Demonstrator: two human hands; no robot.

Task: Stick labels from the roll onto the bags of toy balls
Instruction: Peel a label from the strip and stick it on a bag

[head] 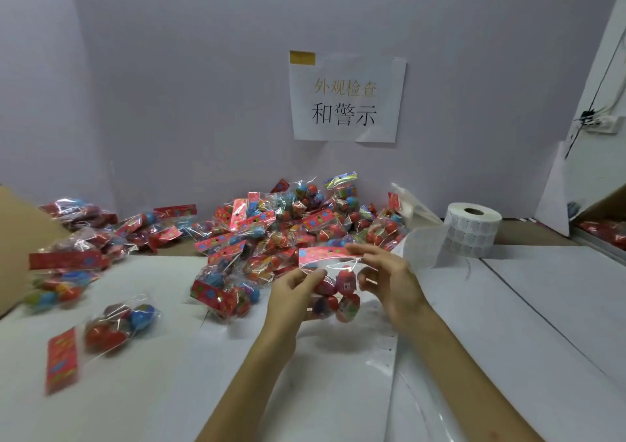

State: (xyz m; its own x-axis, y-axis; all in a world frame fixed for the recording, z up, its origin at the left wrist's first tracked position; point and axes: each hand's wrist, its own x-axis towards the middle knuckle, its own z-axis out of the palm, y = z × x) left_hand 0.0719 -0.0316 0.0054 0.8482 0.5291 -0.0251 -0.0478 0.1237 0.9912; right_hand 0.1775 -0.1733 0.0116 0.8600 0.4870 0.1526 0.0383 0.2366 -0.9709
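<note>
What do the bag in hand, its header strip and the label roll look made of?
Held bag: thin clear plastic film, glossy; it crinkles, glints, and shows the balls through it. Header strip: looks like printed card or paper, red, flat and folded over the top. Label roll: white matte paper labels on a translucent liner, apparently around a cardboard core.

Clear bag of toy balls (333, 292) held upright, label roll (471, 230) standing behind

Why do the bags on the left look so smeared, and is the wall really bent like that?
Head view: the bags at the left edge are blurred, probably from head motion; the held bag is sharper; the wide lens bows the wall and table edges; cellophane throws small glints; lighting is soft, shadows faint.
</note>
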